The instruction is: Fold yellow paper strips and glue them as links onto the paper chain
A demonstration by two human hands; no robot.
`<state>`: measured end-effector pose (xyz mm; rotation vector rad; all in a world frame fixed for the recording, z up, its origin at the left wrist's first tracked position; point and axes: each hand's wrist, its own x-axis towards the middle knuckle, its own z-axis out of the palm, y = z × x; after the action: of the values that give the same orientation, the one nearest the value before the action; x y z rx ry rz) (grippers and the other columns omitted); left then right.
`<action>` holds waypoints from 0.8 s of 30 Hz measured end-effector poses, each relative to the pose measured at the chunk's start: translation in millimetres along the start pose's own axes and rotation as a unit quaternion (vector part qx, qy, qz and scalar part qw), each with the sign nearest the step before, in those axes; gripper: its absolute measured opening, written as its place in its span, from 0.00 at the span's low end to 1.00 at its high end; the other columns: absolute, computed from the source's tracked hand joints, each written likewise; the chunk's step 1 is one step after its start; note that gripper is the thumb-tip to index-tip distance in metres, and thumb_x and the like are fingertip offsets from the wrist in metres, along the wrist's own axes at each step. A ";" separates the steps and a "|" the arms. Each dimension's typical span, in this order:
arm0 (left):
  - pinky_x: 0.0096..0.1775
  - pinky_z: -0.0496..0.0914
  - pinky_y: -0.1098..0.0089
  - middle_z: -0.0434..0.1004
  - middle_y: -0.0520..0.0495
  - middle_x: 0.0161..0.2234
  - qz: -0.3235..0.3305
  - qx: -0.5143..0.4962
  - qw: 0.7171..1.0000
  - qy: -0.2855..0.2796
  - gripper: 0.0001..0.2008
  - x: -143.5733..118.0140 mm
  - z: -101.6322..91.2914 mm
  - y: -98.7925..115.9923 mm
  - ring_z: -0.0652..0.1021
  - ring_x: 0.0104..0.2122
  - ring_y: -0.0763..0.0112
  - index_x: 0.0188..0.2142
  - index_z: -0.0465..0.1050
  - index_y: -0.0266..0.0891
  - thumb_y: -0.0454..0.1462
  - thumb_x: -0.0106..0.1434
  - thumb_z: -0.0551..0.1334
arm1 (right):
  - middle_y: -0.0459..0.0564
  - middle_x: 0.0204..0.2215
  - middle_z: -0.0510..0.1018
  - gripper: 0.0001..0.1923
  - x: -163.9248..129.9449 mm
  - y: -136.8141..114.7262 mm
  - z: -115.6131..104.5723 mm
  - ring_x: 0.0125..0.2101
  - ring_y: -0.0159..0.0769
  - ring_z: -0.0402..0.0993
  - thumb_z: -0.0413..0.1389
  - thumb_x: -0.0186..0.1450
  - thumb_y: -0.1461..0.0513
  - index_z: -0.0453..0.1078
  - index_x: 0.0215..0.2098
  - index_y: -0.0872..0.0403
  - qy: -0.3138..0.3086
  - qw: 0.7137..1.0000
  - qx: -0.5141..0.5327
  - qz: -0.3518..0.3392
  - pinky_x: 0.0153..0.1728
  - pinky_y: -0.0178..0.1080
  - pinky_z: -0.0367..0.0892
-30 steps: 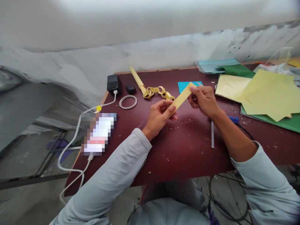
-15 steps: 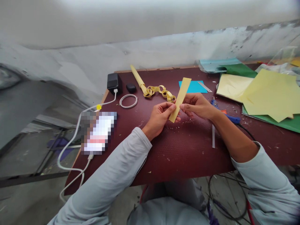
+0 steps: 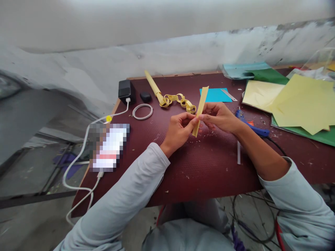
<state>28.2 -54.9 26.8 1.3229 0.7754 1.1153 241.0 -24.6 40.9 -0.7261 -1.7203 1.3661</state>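
Note:
A yellow paper strip (image 3: 202, 100), bent lengthwise and narrow to my view, is pinched between both hands above the table. My left hand (image 3: 182, 129) grips its lower left edge with thumb and fingers. From the other side, my right hand (image 3: 218, 116) presses its thumb against the strip; some of its fingers are hidden behind the paper. Just beyond the hands lies a yellow paper chain (image 3: 171, 98) of curled links, running up to a rolled yellow paper tube (image 3: 152, 83). A blue card (image 3: 213, 96) with a metal blade (image 3: 229, 95) on it rests behind my right hand.
A blue glue gun (image 3: 252, 127) and a glue stick (image 3: 238, 152) lie near my right forearm. Yellow sheets (image 3: 303, 101) cover the right side. On the left are a phone (image 3: 111, 148) with a white cable, a black box (image 3: 125, 91), a mouse-like black object (image 3: 145, 97) and a white ring (image 3: 142, 111).
The strip has gone from flat and broad to folded lengthwise and narrower. Both thumbs have come closer together on it.

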 end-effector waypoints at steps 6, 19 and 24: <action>0.34 0.83 0.69 0.89 0.41 0.37 0.005 0.003 1.000 -0.019 0.24 0.0 2.2 3.0 0.87 0.29 0.68 0.43 0.81 0.34 0.55 0.72 0.70 | 0.40 0.22 0.77 0.17 1.8 -1.5 3.2 0.15 0.21 0.65 0.73 0.70 0.53 0.75 0.38 0.56 0.022 1.000 0.003 0.009 0.14 0.28 0.58; 0.42 0.86 0.64 0.89 0.41 0.43 0.014 -0.048 0.997 -0.052 0.23 1.2 -0.5 -6.3 0.89 0.36 0.66 0.47 0.81 0.33 0.48 0.63 0.80 | 0.40 0.20 0.76 0.18 1.4 -3.6 0.5 0.13 0.21 0.64 0.74 0.69 0.52 0.77 0.36 0.56 0.052 0.998 0.034 0.007 0.13 0.27 0.57; 0.42 0.87 0.63 0.90 0.40 0.44 0.003 -0.067 0.997 -0.041 0.24 0.2 1.4 -4.5 0.89 0.41 0.61 0.46 0.83 0.33 0.47 0.59 0.82 | 0.40 0.19 0.75 0.19 0.1 -5.6 -2.0 0.13 0.21 0.63 0.74 0.68 0.50 0.78 0.35 0.56 0.066 0.997 0.033 0.012 0.13 0.28 0.57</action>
<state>30.3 -54.7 22.6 1.2519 0.6257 1.0911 243.0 -24.9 46.5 -0.7832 -1.5599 1.3539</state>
